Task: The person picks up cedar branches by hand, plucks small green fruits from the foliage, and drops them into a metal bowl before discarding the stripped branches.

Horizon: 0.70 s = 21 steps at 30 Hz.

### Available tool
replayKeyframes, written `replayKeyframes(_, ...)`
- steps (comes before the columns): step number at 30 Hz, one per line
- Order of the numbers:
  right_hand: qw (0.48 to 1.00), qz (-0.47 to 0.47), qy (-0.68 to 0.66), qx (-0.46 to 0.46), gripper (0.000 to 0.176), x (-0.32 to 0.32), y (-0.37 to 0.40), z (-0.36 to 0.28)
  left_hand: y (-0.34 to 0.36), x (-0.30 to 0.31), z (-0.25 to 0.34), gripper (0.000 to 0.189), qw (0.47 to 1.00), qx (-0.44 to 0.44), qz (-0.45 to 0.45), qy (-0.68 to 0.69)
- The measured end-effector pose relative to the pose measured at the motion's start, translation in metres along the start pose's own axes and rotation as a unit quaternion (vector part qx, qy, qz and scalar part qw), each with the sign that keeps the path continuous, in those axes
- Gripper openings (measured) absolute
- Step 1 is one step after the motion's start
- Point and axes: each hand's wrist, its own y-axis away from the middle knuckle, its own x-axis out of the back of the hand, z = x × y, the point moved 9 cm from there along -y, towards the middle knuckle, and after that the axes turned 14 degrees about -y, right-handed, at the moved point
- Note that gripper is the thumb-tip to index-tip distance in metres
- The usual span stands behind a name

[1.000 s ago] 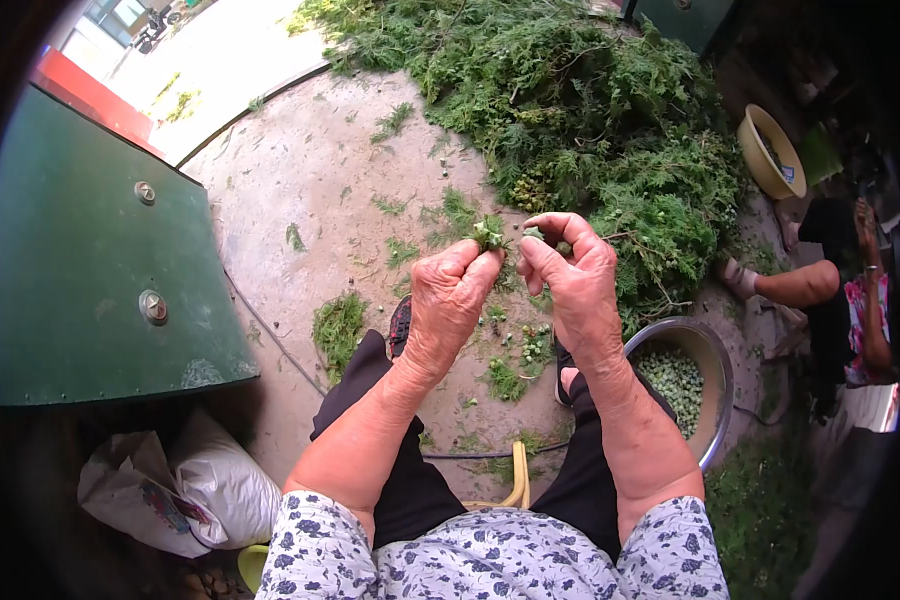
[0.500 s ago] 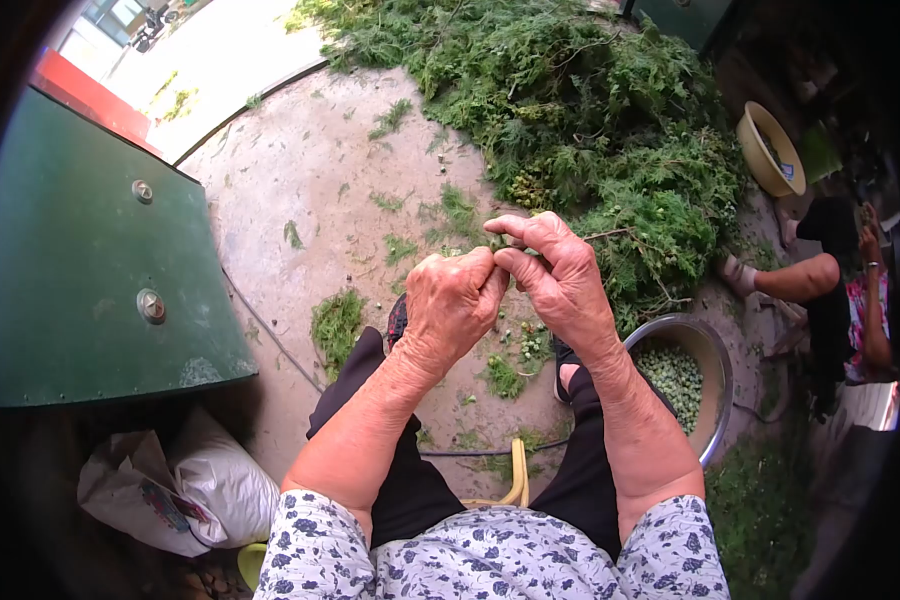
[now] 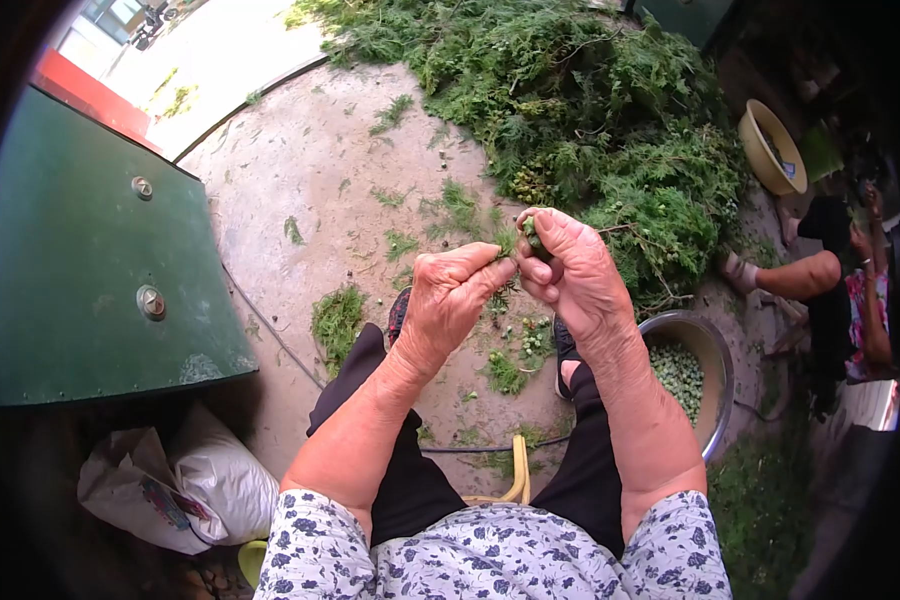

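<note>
My left hand (image 3: 444,302) is closed, its thumb and fingers pinching a feathery green sprig (image 3: 506,241) of a scale-leaved evergreen. Close beside it on the right, my right hand (image 3: 585,275) curls round a small green cone (image 3: 530,230), held between thumb and fingers; its palm is hidden. Both hands hover above the floor between my knees. Loose cones (image 3: 532,340) and a clump of foliage (image 3: 505,373) lie below them. By my right leg, a metal basin (image 3: 722,392) contains many pale green cones (image 3: 677,376).
A large heap of evergreen branches (image 3: 580,110) covers the floor ahead and right. To the left stands a green metal panel (image 3: 100,260), with white sacks (image 3: 220,480) below it. Another person (image 3: 820,272) sits at right near a yellow basin (image 3: 753,150). A cable (image 3: 280,340) crosses the floor.
My hands have drawn slightly apart. The right hand has shifted a little right and turned, so the green cone in its fingers now shows. The sprig in my left hand is now visible.
</note>
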Motion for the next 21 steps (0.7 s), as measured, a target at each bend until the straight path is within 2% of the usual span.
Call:
replayKeyframes(1, 0.999, 0.011, -0.022, 0.022, 0.018, -0.003, 0.001, -0.005, -0.002, 0.005, -0.009, 0.015, 0.998, 0.051, 0.0, 0.027)
replayKeyframes(2, 0.998, 0.021, -0.045, 0.044, 0.018, -0.003, 0.001, -0.009, -0.006, 0.008, -0.008, 0.015, 0.998, 0.051, 0.0, 0.027)
replayKeyframes(3, 0.996, 0.001, -0.062, 0.058, 0.02, -0.004, 0.0, -0.013, -0.005, 0.01, -0.028, 0.013, 0.96, 0.173, 0.034, 0.216)
replayKeyframes(4, 0.996, 0.0, -0.063, 0.056, 0.02, -0.003, 0.001, -0.015, 0.002, 0.004, -0.047, 0.012, 0.871, 0.287, 0.067, 0.394)
replayKeyframes(5, 0.995, 0.016, -0.068, 0.066, 0.021, -0.003, 0.003, -0.019, 0.002, 0.0, -0.057, 0.014, 0.84, 0.28, 0.06, 0.461)
replayKeyframes(6, 0.994, 0.033, -0.072, 0.075, 0.021, -0.004, 0.004, -0.023, 0.001, 0.0, -0.061, 0.014, 0.84, 0.28, 0.062, 0.46)
replayKeyframes(8, 0.993, 0.046, -0.076, 0.083, 0.023, 0.001, 0.003, -0.025, 0.003, -0.001, -0.07, 0.017, 0.747, 0.311, 0.118, 0.575)
replayKeyframes(10, 0.992, -0.011, -0.115, 0.053, 0.021, 0.006, -0.002, -0.019, 0.002, 0.003, -0.069, 0.017, 0.74, 0.314, 0.135, 0.58)
replayKeyframes(11, 0.995, 0.046, -0.045, 0.073, 0.019, 0.019, -0.001, -0.018, 0.001, 0.004, -0.069, 0.016, 0.737, 0.3, 0.135, 0.59)
replayKeyframes(12, 0.995, 0.046, -0.045, 0.073, 0.019, 0.015, 0.0, -0.016, -0.001, 0.006, -0.069, 0.016, 0.735, 0.286, 0.136, 0.6)
replayKeyframes(14, 0.975, 0.089, 0.193, 0.067, 0.014, 0.009, 0.004, -0.016, -0.001, 0.003, -0.07, 0.016, 0.726, 0.296, 0.139, 0.605)
replayKeyframes(16, 0.966, 0.104, 0.224, 0.08, 0.017, 0.004, 0.004, -0.013, 0.001, 0.0, -0.075, 0.016, 0.716, 0.306, 0.142, 0.611)
replayKeyframes(17, 0.912, 0.08, 0.368, 0.164, 0.019, -0.004, 0.004, -0.022, 0.0, -0.003, -0.076, 0.016, 0.718, 0.293, 0.117, 0.62)
replayKeyframes(18, 0.829, 0.054, 0.5, 0.242, 0.021, -0.019, 0.007, -0.028, -0.001, -0.007, -0.075, 0.016, 0.72, 0.279, 0.091, 0.629)
replayKeyframes(20, 0.818, 0.061, 0.509, 0.258, 0.024, -0.021, 0.008, -0.029, -0.001, -0.012, -0.076, 0.017, 0.702, 0.294, 0.087, 0.643)
replayKeyframes(21, 0.784, 0.042, 0.547, 0.291, 0.023, -0.024, 0.007, -0.031, 0.0, -0.016, -0.076, 0.017, 0.684, 0.309, 0.083, 0.656)
